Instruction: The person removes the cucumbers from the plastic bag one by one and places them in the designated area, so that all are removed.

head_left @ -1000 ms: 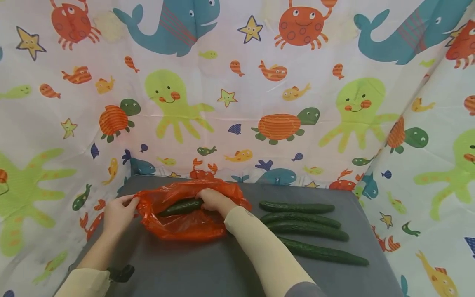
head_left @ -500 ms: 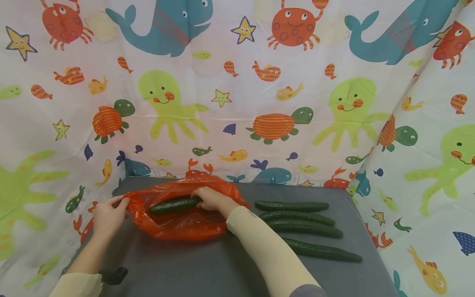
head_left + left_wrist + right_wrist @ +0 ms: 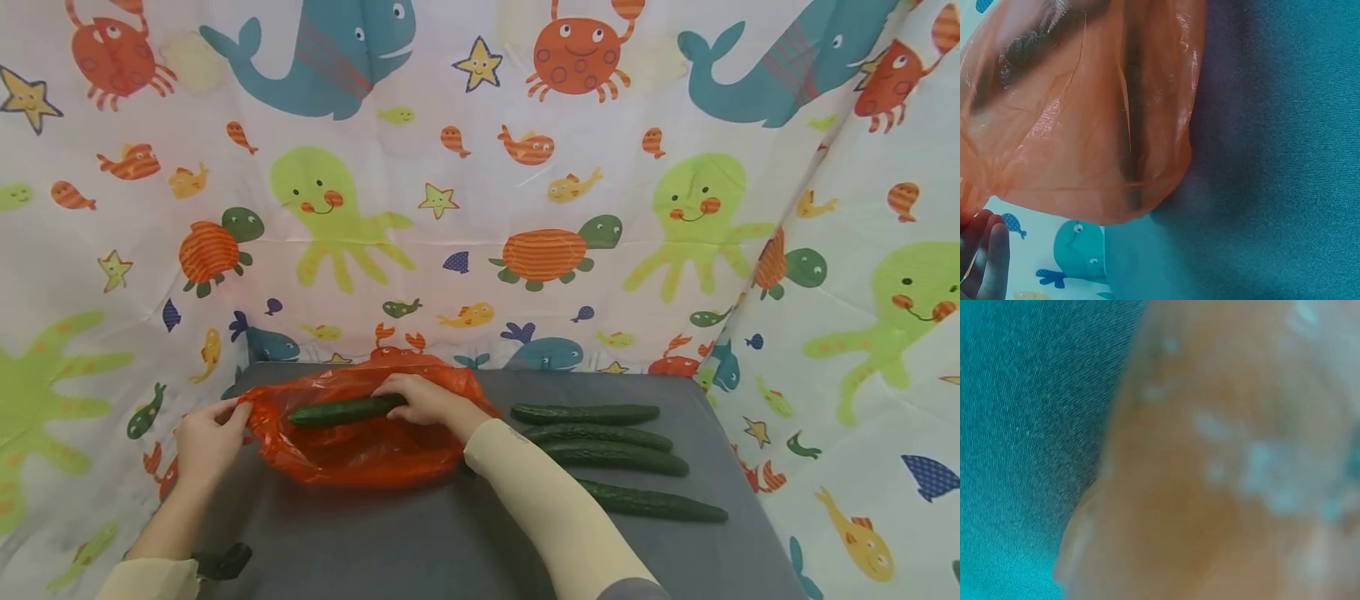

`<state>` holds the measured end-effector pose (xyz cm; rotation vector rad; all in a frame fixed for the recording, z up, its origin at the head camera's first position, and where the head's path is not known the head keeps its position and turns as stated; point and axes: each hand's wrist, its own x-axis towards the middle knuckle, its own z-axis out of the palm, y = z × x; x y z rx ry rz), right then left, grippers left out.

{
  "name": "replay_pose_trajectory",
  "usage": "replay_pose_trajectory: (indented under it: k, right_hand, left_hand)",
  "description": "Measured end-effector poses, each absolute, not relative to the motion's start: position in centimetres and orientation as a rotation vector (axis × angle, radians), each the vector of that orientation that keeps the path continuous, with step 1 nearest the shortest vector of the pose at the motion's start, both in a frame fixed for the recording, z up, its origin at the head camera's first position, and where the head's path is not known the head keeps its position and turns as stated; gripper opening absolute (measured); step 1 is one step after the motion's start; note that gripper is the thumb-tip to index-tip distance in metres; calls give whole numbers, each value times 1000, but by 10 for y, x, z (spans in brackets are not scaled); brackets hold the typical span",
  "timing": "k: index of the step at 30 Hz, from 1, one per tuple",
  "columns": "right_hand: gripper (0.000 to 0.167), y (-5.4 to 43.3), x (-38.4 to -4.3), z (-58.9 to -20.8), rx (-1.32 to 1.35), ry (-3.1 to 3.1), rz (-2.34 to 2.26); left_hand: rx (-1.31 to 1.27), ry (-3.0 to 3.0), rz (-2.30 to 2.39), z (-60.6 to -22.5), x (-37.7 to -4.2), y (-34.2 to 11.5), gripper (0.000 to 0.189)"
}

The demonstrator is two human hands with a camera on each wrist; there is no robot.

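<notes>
Left of centre and below the middle of the head frame, a dark green cucumber [image 3: 326,412], slim and glossy with a rounded left end, lies nearly level in the open mouth of an orange bag [image 3: 363,475], thin, crinkled and see-through. The right hand [image 3: 426,403] grips the cucumber's right end; the left hand [image 3: 207,442], at lower left, pinches the bag's rim. Dark, long shapes show through the bag in the left wrist view.

Past the far edge of the grey table [image 3: 360,542] hangs a white curtain [image 3: 480,187] printed with cartoon sea creatures; matching cloth [image 3: 855,200] flanks its left and right edges.
</notes>
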<state>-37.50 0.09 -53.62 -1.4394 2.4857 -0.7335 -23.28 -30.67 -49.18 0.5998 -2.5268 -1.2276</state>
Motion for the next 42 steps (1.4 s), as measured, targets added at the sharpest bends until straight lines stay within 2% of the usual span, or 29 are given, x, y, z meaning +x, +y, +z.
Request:
replay_pose_trajectory:
  k: [12, 21, 27, 42]
  right_hand:
    - [47, 0, -342, -508, -1531, 2333, -1179]
    - [52, -9, -317, -469, -1422, 2188, -1523]
    - [50, -5, -302, -438, -1531, 2063, -1699]
    - [51, 62, -261, -379, -1500, 2156, -1646]
  left_hand:
    - [572, -2544, -1191, -499, -232, -308, 52]
    - [524, -2539, -1270, -501, -230, -307, 57]
    - [541, -2535, -1287, -504, -227, -307, 58]
    - [559, -2532, -1315, -502, -222, -305, 58]
